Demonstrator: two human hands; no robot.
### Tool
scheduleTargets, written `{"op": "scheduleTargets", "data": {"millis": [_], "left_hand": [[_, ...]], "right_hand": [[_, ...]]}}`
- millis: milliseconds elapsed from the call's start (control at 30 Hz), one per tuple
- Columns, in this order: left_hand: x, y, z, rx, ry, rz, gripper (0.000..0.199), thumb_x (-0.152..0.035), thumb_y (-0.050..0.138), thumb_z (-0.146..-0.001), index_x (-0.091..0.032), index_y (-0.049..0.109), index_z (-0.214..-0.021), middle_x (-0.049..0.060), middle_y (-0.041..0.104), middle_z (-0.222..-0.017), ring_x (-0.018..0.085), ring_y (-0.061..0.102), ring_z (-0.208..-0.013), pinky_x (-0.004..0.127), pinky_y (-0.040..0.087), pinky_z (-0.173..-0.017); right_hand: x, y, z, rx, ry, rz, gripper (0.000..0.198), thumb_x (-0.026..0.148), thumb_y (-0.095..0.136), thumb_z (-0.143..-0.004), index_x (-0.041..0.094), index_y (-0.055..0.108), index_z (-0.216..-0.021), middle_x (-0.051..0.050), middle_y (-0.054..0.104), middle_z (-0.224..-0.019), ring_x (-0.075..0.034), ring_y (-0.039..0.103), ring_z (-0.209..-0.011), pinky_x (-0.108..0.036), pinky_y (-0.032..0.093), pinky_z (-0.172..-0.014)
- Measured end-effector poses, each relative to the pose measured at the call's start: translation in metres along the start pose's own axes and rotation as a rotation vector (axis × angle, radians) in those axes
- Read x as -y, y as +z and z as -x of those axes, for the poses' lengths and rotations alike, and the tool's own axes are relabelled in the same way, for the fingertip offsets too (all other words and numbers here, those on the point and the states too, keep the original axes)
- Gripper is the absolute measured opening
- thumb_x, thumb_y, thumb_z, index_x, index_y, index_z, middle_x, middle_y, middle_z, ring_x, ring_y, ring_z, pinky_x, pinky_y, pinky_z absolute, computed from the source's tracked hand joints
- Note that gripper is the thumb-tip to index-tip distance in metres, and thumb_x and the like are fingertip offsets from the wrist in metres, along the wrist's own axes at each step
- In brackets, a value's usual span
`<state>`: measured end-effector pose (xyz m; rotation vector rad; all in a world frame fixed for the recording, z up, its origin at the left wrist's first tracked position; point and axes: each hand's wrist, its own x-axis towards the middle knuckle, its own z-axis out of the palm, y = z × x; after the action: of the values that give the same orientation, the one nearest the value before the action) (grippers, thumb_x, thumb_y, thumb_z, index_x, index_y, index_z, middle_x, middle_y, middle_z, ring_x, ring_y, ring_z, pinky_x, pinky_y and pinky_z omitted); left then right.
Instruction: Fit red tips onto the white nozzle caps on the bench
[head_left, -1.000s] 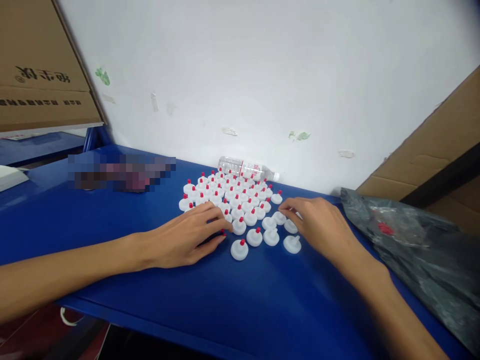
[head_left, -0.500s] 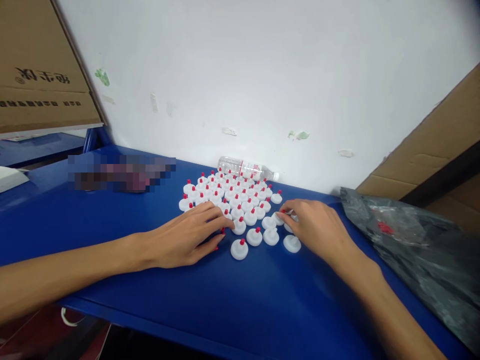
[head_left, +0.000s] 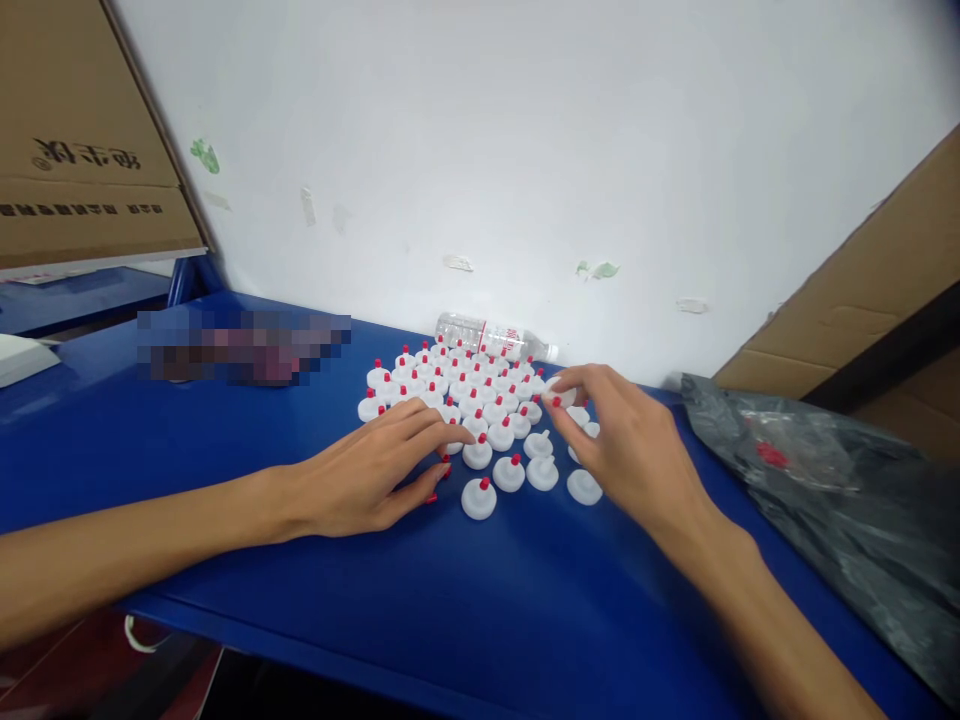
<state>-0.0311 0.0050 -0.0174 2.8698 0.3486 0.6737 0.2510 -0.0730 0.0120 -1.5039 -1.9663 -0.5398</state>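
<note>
Many round white caps with narrow nozzles stand on the blue table; most nozzles wear small red tips. My right hand [head_left: 619, 420] pinches one white cap [head_left: 561, 396] with a red tip between thumb and fingers, raised over the right side of the group. My left hand [head_left: 394, 460] lies on the table at the group's front left, fingers apart. Its index fingertip is by a red-tipped cap [head_left: 478, 455]; whether they touch I cannot tell. Loose red tips [head_left: 433, 497] lie beside its thumb. Bare-nozzled white caps [head_left: 542, 473] stand between the hands.
A clear plastic bottle [head_left: 487, 336] lies behind the caps against the white wall. At right, a grey plastic bag [head_left: 840, 540] bears a clear bag of red pieces [head_left: 772, 455]. Cardboard boxes [head_left: 82, 110] stand at both sides. A blurred item [head_left: 262, 350] lies at left.
My right hand has risen and moved away from me, lifting the white cap with its red tip off the table. My left hand has hardly moved.
</note>
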Motion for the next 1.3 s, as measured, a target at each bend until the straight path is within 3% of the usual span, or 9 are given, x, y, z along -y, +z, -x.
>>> {"op": "scheduleTargets", "data": {"millis": [133, 400, 567, 700, 1033, 1167, 1300], "left_hand": [[-0.002, 0.000, 0.000, -0.017, 0.010, -0.008, 0.029, -0.019, 0.047, -0.105, -0.020, 0.051, -0.134, 0.007, 0.063, -0.112, 0.022, 0.054, -0.099, 0.036, 0.046, -0.089], [-0.001, -0.002, -0.001, -0.042, 0.060, -0.004, 0.029, -0.041, 0.062, -0.100, -0.018, 0.061, -0.117, 0.005, 0.062, -0.099, 0.021, 0.053, -0.090, 0.035, 0.045, -0.082], [-0.003, -0.002, -0.001, -0.112, 0.116, 0.009, 0.016, -0.033, 0.059, -0.103, -0.017, 0.062, -0.102, 0.004, 0.062, -0.089, 0.019, 0.053, -0.084, 0.032, 0.044, -0.078], [-0.008, -0.003, -0.001, -0.149, 0.144, 0.022, 0.007, -0.020, 0.053, -0.103, -0.017, 0.060, -0.102, 0.003, 0.063, -0.084, 0.017, 0.053, -0.077, 0.029, 0.043, -0.072], [-0.011, -0.003, -0.001, -0.152, 0.126, 0.029, 0.013, -0.024, 0.054, -0.103, -0.018, 0.058, -0.114, 0.001, 0.063, -0.083, 0.016, 0.055, -0.076, 0.027, 0.045, -0.070], [-0.008, -0.001, 0.000, -0.121, 0.155, 0.010, 0.019, -0.035, 0.050, -0.108, -0.018, 0.059, -0.106, 0.003, 0.062, -0.083, 0.017, 0.054, -0.077, 0.028, 0.044, -0.070], [-0.008, -0.001, -0.001, -0.086, 0.148, 0.007, 0.028, -0.031, 0.039, -0.112, -0.018, 0.060, -0.101, 0.004, 0.061, -0.081, 0.018, 0.051, -0.076, 0.029, 0.042, -0.069]], "right_hand": [[0.009, 0.000, 0.001, -0.017, -0.225, -0.012, 0.016, 0.015, 0.061, -0.097, 0.019, 0.066, -0.112, -0.010, 0.071, -0.115, -0.023, 0.069, -0.092, -0.036, 0.050, -0.079], [0.049, 0.005, 0.002, -0.108, -0.507, -0.047, 0.014, 0.016, 0.062, -0.097, 0.018, 0.073, -0.105, -0.009, 0.074, -0.099, -0.021, 0.064, -0.081, -0.037, 0.045, -0.076], [0.057, 0.007, 0.003, -0.070, -0.527, -0.078, 0.014, 0.021, 0.060, -0.098, 0.015, 0.074, -0.099, -0.007, 0.073, -0.092, -0.020, 0.061, -0.077, -0.036, 0.044, -0.076], [0.053, 0.006, 0.003, -0.070, -0.522, -0.091, 0.025, 0.035, 0.062, -0.101, 0.013, 0.074, -0.099, -0.007, 0.071, -0.086, -0.020, 0.062, -0.076, -0.036, 0.043, -0.075], [0.054, 0.006, 0.003, -0.038, -0.541, -0.094, 0.034, 0.047, 0.063, -0.100, 0.017, 0.075, -0.093, -0.002, 0.068, -0.077, -0.017, 0.056, -0.069, -0.033, 0.041, -0.069], [0.057, 0.006, 0.004, -0.021, -0.555, -0.092, 0.036, 0.048, 0.061, -0.101, 0.017, 0.074, -0.089, -0.001, 0.066, -0.075, -0.016, 0.056, -0.068, -0.033, 0.039, -0.069], [0.059, 0.006, 0.004, -0.019, -0.555, -0.080, 0.037, 0.049, 0.061, -0.101, 0.017, 0.073, -0.088, -0.001, 0.067, -0.074, -0.015, 0.056, -0.068, -0.032, 0.039, -0.069]]}}
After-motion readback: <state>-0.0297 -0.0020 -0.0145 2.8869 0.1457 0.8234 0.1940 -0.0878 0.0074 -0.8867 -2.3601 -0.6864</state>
